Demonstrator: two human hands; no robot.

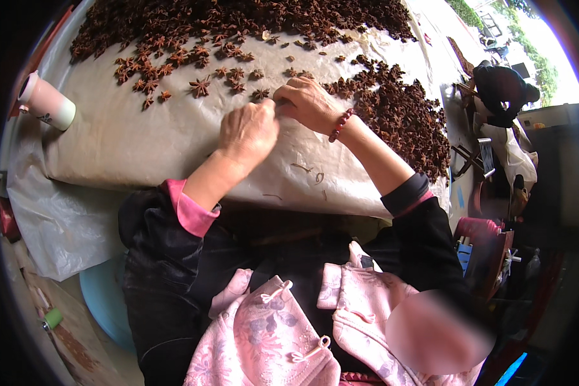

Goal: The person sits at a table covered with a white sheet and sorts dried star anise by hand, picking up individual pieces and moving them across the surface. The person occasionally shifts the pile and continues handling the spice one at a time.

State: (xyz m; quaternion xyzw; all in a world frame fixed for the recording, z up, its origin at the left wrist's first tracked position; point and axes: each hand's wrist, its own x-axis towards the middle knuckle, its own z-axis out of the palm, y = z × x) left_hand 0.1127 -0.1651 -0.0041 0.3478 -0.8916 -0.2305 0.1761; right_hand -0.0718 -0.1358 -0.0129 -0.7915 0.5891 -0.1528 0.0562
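Both my hands meet over a table covered with a pale plastic sheet (140, 154). My left hand (249, 128) has its fingers curled, its fingertips against those of my right hand (309, 103), which wears a red bead bracelet on the wrist. Whatever lies between the fingers is hidden. Just beyond them are loose star anise pods (260, 93), with a larger pod (200, 87) to the left. A big heap of star anise (251, 17) spreads across the far side, and another heap (405, 120) lies beside my right forearm. Thin stems (301, 167) rest on the sheet nearer my body.
A pink and white cup (48, 102) stands at the table's left edge. Beneath that side is a light blue basin (107, 299). At the far right, a person in dark clothes (502, 91) bends over near a folding stool (485, 157).
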